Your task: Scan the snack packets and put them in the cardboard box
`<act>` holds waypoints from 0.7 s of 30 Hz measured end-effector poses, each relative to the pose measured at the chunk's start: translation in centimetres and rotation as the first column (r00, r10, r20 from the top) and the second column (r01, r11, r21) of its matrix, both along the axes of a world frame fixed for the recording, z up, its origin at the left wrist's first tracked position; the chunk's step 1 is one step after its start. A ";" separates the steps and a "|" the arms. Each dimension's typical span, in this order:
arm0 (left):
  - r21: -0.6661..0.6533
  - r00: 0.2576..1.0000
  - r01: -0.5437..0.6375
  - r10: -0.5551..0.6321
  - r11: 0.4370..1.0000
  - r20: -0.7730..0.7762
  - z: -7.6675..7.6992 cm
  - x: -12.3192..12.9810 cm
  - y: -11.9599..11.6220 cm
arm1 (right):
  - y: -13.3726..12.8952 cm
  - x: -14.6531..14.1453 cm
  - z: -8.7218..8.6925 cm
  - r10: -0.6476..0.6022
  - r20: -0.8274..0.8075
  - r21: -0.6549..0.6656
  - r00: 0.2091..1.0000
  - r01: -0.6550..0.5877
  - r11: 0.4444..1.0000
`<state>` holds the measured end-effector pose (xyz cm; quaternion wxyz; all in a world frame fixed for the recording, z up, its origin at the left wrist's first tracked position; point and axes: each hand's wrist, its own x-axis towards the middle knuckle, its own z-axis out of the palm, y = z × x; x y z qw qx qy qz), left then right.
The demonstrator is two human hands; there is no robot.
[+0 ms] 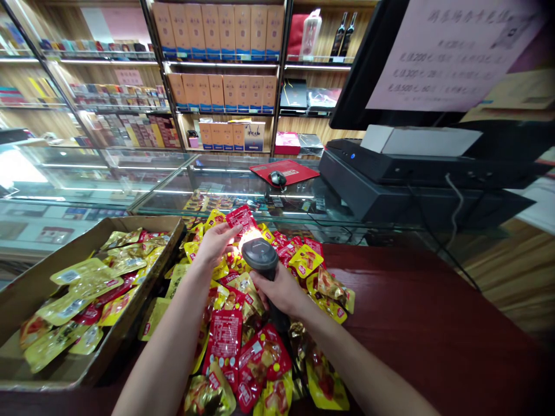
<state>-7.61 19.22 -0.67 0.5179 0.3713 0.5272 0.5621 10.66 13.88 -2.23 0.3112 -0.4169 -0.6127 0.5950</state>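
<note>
My left hand (215, 244) pinches a red snack packet (241, 217) by its left edge, above the pile. In my right hand (284, 289) is a black handheld barcode scanner (260, 257), its head turned toward that packet. Bright light from the scanner falls between the two, partly hiding the packet's lower part. Beneath both hands spreads a heap of red and yellow snack packets (224, 341), some face up with pictures, others showing printed backs. The scanner's cable runs down over the heap.
An open cardboard box (93, 378) with more packets stands at the left. Behind is a glass counter (208, 173) with a mouse (278, 178) on a red mat (299, 171). A monitor (355, 69) and black machine (390, 190) stand right, above the dark red tabletop (411, 323). Stocked shelves line the back.
</note>
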 end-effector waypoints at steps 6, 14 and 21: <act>0.008 1.000 0.010 -0.010 1.000 0.029 0.2 0.1 -0.1 | -0.1 -0.1 0.4 -0.007 -0.008 -0.057 1.000 0.007 0.998; -0.044 0.994 0.111 -0.111 0.993 -0.007 0.7 1.1 -0.7 | 1.0 1.2 2.3 -0.297 -0.199 0.043 0.934 0.311 0.949; -0.076 0.972 0.191 -0.199 0.979 -0.123 0.9 2.7 -1.2 | 3.1 3.6 3.1 -0.372 -0.416 -0.461 0.829 0.161 0.873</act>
